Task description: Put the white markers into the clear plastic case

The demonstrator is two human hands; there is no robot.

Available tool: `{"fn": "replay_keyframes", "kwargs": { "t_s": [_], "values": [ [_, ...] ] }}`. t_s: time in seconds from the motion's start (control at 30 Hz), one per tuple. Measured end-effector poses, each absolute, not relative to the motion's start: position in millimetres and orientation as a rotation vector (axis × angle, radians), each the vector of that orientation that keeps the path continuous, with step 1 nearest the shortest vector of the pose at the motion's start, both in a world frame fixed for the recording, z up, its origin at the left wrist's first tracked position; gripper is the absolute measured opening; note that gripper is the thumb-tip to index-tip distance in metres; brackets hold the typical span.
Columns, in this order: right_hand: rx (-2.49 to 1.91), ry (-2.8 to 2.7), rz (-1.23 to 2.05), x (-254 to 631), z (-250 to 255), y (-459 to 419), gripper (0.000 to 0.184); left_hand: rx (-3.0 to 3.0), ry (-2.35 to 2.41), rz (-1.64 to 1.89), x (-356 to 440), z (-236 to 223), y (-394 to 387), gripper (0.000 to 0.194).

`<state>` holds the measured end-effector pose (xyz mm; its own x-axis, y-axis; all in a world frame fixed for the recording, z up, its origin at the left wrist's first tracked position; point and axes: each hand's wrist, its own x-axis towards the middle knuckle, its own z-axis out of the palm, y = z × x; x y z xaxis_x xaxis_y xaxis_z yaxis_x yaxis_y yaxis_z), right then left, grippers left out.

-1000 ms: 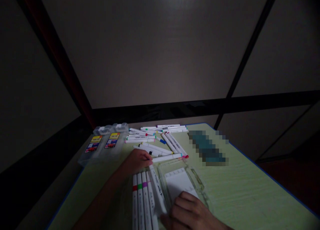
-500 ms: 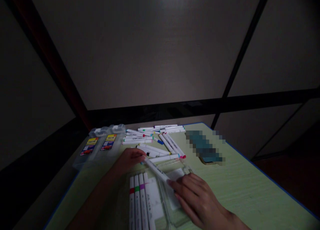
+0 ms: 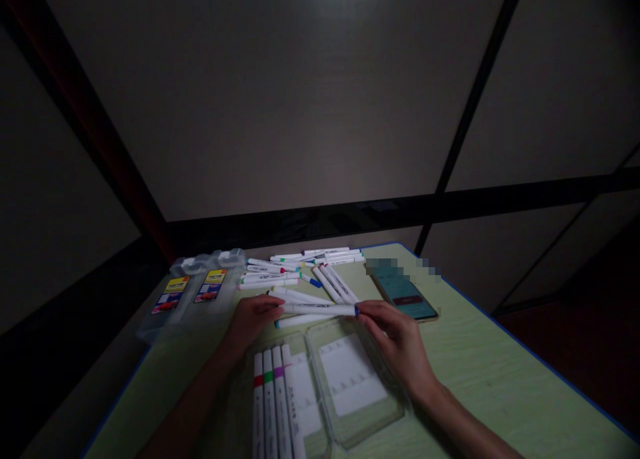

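Note:
A white marker [image 3: 320, 309] with a dark blue end lies level between my two hands, above the open clear plastic case [image 3: 370, 432]. My left hand [image 3: 253, 319] pinches its left end. At the blue end, the fingers of my right hand [image 3: 397, 339] are closed on it. Several white markers [image 3: 270, 399], banded red, green, purple and pink, stand side by side in the left half of the case. The right half holds a white insert [image 3: 353, 372] and no markers. Loose markers [image 3: 337, 284] lie just behind my hands.
Two clear cases with yellow-and-blue labels [image 3: 210, 286] stand at the table's left edge. A phone [image 3: 405, 292] lies on the right, its screen partly blurred. More loose markers [image 3: 270, 279] are spread along the back. Behind the table rises a panelled wall [image 3: 300, 112].
The marker has turned from slanting to level and its blue end now shows. My right hand has moved up and away from the case, uncovering the insert. The view has shifted slightly.

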<state>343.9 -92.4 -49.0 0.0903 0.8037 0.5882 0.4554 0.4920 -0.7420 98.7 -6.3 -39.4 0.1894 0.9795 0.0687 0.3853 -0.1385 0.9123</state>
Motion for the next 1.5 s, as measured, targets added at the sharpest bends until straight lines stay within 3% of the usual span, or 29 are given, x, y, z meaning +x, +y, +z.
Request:
{"fn": "replay_keyframes", "kwargs": {
  "t_s": [0.47, 1.27, 1.5],
  "values": [
    [-1.29, -1.644, 0.64, 352.9, -58.6, -78.9, 0.036, 1.592, 1.44, 1.042, 101.7, -52.8, -5.5, 0.017],
    [-1.408, -1.842, 0.56, 352.8, -65.6, -78.3, 0.032, 1.687, 1.366, 0.895, 84.8, -63.7, 5.8, 0.015],
    [-1.5, -2.017, 0.364, 350.9, -61.8, -83.2, 0.026, 1.745, 1.353, 0.88, 83.1, -65.1, 7.0, 0.017]
  ]
}}
